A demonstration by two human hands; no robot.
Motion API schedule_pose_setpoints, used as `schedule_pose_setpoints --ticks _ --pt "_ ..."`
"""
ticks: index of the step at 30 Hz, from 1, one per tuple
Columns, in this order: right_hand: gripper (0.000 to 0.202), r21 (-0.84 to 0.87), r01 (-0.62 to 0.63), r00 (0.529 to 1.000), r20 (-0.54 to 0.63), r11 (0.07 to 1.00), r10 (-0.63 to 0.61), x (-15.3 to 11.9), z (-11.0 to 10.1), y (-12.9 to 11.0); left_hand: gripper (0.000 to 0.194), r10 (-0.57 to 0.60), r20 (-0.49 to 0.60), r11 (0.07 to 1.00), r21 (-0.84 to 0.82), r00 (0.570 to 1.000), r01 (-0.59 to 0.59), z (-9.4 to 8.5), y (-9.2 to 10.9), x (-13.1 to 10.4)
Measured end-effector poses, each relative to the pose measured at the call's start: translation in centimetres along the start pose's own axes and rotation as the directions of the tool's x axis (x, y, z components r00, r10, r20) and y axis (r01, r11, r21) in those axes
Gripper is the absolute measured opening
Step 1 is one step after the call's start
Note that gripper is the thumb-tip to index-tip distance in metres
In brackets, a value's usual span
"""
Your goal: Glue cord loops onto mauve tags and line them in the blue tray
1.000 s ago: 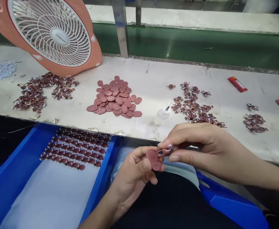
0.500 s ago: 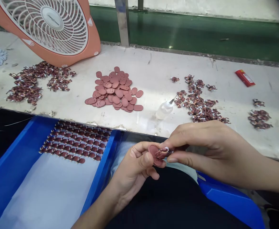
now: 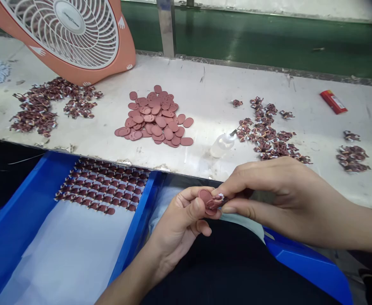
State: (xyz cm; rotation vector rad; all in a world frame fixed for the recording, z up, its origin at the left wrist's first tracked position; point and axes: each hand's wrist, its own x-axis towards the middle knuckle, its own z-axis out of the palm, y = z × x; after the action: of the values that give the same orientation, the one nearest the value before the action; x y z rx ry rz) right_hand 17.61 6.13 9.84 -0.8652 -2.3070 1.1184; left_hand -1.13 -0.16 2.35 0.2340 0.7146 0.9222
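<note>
Between thumb and fingers, my left hand (image 3: 182, 220) pinches a reddish-brown oval disc (image 3: 205, 195). My right hand (image 3: 268, 199) closes its thumb and forefinger on a small brown figurine (image 3: 216, 201) with white bits, which is pressed against the disc's face. Beyond the hands, a squeeze bottle with a needle tip (image 3: 222, 145) lies on the bench. A heap of matching oval discs (image 3: 155, 123) is piled left of it, and a cluster of brown figurines (image 3: 268, 135) lies to its right.
An orange fan (image 3: 77, 38) stands at the back left beside another heap of figurines (image 3: 36, 110). Below the bench edge, a blue tray (image 3: 135, 228) holds rows of figurines on discs (image 3: 103, 186). A red packet (image 3: 333, 101) and a few figurines (image 3: 353, 159) lie at right.
The figurine in my right hand sits slightly closer and lower against the disc. Both hands otherwise hold nearly the same pose, and the camera view has shifted a little.
</note>
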Motion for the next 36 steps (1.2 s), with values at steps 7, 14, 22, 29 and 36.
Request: schedule_pose_setpoints --ticks 7,14,22,29,36 --pt "0.008 -0.014 0.02 1.0 0.01 1.0 -0.02 0.1 -0.06 0.17 0.036 -0.005 -0.007 1.0 -0.014 1.0 0.005 0.15 0.15 -0.1" --pt "0.008 -0.01 0.029 0.999 0.039 1.0 -0.028 0.3 -0.12 0.16 0.034 -0.011 -0.012 1.0 -0.029 1.0 0.011 0.11 0.19 -0.23" --pt "0.011 -0.046 0.032 0.997 0.077 0.998 -0.028 0.49 -0.33 -0.35 0.034 0.005 -0.016 1.0 -0.013 1.0 -0.005 0.17 0.35 -0.1" --pt "0.015 -0.059 0.063 0.995 0.086 0.996 -0.058 0.35 -0.22 -0.47 0.035 0.004 -0.043 1.0 0.005 0.999 -0.003 0.06 0.43 -0.26" --pt "0.014 -0.141 0.083 0.992 0.107 0.987 -0.069 0.61 -0.18 -0.55 0.034 0.005 -0.042 1.0 0.016 0.999 -0.004 -0.06 0.56 -0.24"
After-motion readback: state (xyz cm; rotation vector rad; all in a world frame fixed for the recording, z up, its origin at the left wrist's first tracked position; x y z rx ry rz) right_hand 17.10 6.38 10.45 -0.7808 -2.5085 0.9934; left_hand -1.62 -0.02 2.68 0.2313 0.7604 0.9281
